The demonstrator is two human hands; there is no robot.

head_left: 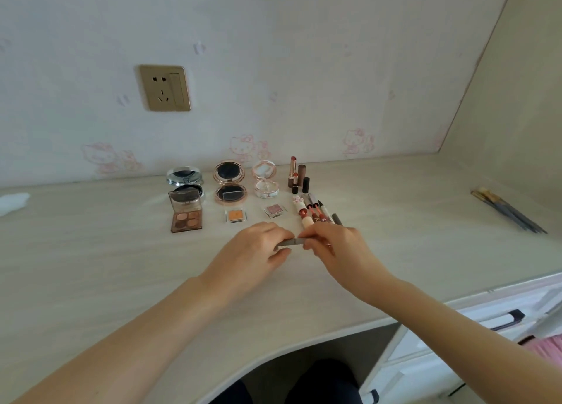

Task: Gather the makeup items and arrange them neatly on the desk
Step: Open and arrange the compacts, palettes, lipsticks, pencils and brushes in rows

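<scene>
Pale desk (91, 251), slim grey makeup pencil (290, 241) level between left hand (255, 251) and right hand (334, 248), both hands pinching its ends

Desk (91, 266): pale wood-grain top. On it, near the wall: three open compacts (229, 184), eyeshadow palette (186, 212), two small pans (236, 215), upright lipsticks (298, 175), row of pens (316, 213). Far right: bundle of slim sticks, possibly brushes (508, 210). Far left: white scrap (13, 203).

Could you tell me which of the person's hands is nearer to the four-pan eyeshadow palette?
Left. The left hand lies just right of and nearer the camera than the eyeshadow palette; the right hand is farther right, beyond the left.
</scene>
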